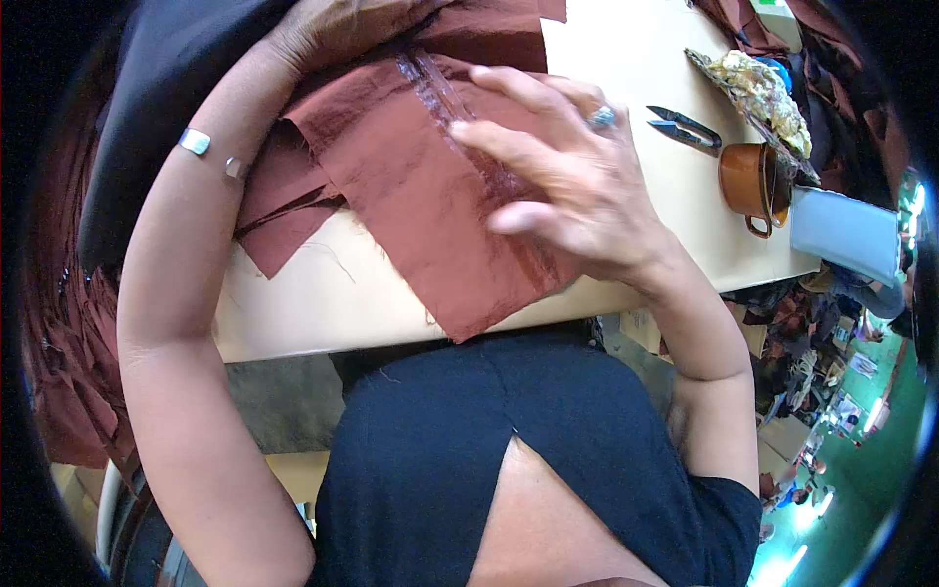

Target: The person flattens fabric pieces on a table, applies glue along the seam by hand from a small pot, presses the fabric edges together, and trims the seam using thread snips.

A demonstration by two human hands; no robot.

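Observation:
A rust-brown piece of fabric lies on the pale table, its near corner hanging over the front edge. Across it runs a shiny, wet-looking strip. My right hand, with a ring on one finger, is spread over this strip, slightly blurred; whether the fingertips touch the cloth I cannot tell. At the top edge, my left hand rests on or just above more brown fabric, its fingers cut off by the frame. Another brown scrap with frayed edges lies under the left side of the piece.
Black thread snips lie on the table at right. Beside them are a brown mug, a crusty yellowish lump and a light blue-white box. Dark cloth and gathered brown fabric hang at left.

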